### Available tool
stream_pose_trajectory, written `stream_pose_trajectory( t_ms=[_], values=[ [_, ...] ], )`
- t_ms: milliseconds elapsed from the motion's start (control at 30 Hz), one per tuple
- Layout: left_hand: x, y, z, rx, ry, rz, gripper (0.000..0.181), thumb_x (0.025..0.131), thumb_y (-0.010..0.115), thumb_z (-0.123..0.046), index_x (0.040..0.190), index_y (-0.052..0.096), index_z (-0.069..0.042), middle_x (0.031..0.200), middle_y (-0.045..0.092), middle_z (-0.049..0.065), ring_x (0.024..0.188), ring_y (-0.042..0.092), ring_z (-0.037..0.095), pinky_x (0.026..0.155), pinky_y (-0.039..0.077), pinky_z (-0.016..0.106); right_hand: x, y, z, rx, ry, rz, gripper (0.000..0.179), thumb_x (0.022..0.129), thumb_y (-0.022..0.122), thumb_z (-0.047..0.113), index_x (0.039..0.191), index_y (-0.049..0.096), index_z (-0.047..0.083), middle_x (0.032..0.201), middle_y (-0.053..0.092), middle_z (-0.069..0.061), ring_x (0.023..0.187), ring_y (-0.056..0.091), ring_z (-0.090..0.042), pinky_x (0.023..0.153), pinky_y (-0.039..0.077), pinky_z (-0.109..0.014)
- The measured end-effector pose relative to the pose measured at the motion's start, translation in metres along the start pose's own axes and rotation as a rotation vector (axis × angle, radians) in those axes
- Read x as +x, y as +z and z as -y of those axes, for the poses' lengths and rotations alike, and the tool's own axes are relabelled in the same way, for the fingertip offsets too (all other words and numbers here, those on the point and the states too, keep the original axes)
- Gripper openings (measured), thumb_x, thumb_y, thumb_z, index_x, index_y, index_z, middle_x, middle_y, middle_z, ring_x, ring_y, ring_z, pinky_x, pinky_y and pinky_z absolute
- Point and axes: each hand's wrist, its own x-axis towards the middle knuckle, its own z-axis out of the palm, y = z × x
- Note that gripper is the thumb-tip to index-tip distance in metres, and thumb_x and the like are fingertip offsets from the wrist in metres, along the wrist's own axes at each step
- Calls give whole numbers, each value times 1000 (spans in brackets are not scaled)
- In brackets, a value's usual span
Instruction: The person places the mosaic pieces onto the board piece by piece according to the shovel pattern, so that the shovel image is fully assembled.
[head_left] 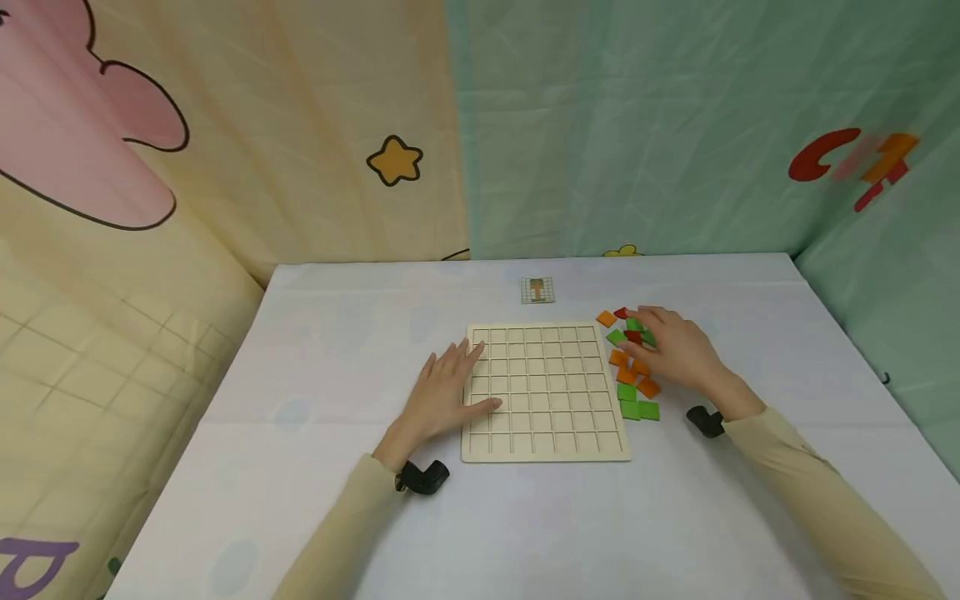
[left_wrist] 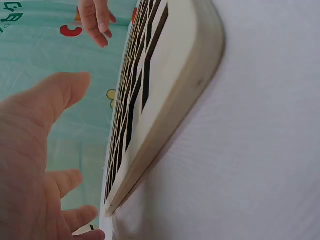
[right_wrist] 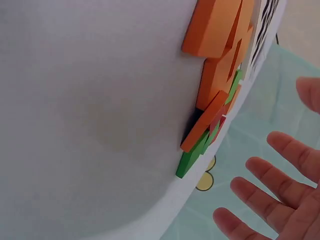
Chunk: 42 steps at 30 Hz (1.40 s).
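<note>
A pale wooden grid board [head_left: 546, 457] of square cells lies flat on the table. My left hand [head_left: 440, 392] is at its left edge, fingers spread, thumb and fingertips over the outer cells. In the left wrist view that hand [left_wrist: 30, 150] shows straight fingers beside the board's rounded corner [left_wrist: 200, 60]. My right hand [head_left: 678, 350] hovers over a loose pile of small flat tiles at the board's right, fingers extended and apart. Among them are orange tiles [head_left: 648, 387], green tiles [head_left: 649, 411] and red tiles [head_left: 633, 337]. The right wrist view shows nothing between that hand's [right_wrist: 285, 195] fingers.
Behind the board lies a small card [head_left: 537, 290] with a gridded picture on it. A white cloth [head_left: 360, 350] covers the table. Printed curtains [head_left: 675, 125] hang along its back and sides. Black wrist cameras [head_left: 423, 477] sit on both wrists, close above the cloth.
</note>
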Motion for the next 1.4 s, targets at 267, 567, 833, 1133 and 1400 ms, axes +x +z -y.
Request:
stream_pose_trajectory(
  t_ms=[267,567,833,1133,1400],
  values=[
    [-8,7,1,-75,-54,25,88,86,52,-64,152,23,-13,155,19,11,141,14,29,111,6,50,14,6,-8,77,99,8,41,91,64,27,119,60,-3,122,53,-25,110,50,-43,87,43,-57],
    [-13,10,5,-82,-28,12,85,86,57,-58,149,29,-9,156,18,10,142,12,29,112,4,49,35,9,-10,90,160,63,33,91,62,18,116,62,-4,116,56,-25,102,53,-40,84,45,-55],
    [-13,17,9,-93,-1,-30,83,85,59,-56,150,30,-12,155,19,11,142,11,30,111,2,50,53,11,-14,61,195,129,37,92,61,16,122,58,-5,121,52,-29,109,50,-43,89,43,-56],
    [-12,25,10,-57,35,-95,77,85,57,-59,148,37,-20,155,20,12,141,13,31,110,5,52,59,11,-19,87,179,170,36,93,57,15,124,56,-5,120,49,-30,106,49,-43,87,43,-56],
    [-11,26,10,-73,74,-130,72,85,58,-57,144,43,-20,154,22,12,141,15,32,110,5,52,62,12,-22,46,156,173,34,91,57,13,122,60,-1,117,50,-27,101,48,-42,81,44,-55]
  ],
)
